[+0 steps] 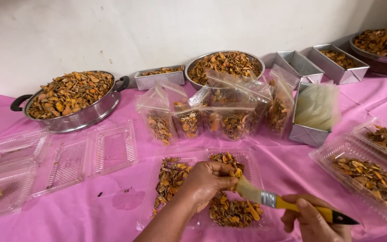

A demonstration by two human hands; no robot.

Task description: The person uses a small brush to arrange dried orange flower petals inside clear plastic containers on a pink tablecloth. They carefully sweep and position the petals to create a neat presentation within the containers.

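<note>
My left hand (204, 181) pinches a small orange dried slice (237, 173) above an open clear plastic clamshell box (194, 157) on the pink cloth. My right hand (311, 219) grips the yellow handle of a flat paintbrush (283, 202). Its pale bristles touch the slice at my left fingertips. Both halves of the clamshell hold heaps of dried orange-brown slices (170, 179).
A handled steel pan (86, 115), a steel bowl (193, 61) and rectangular tins (339, 71) hold more slices at the back. Several clear bags (189, 116) of slices stand mid-table. Empty clamshells (68, 163) lie left, filled ones (368, 172) right. A tin of folded bags (310, 132) stands right of centre.
</note>
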